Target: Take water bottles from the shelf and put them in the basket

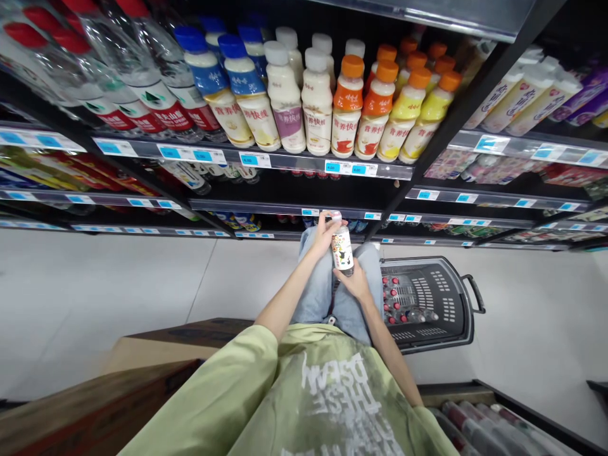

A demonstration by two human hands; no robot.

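Note:
Over my lap I hold a small drink bottle (342,249) with a white printed label and a pale pinkish cap. My left hand (323,233) is closed at the top, its fingers around the cap and neck. Lower down, my right hand (355,280) grips the bottle's base from the right. The bottle stands slightly tilted between the two hands. Beyond it, the lower shelf edge (285,208) carries price tags.
Milk drink bottles (316,107) with coloured caps line the upper shelf. Large clear bottles (156,82) with red caps stand at left. A black basket (437,304) with several small bottles is on the floor at right. Cardboard boxes (156,354) are behind me at left.

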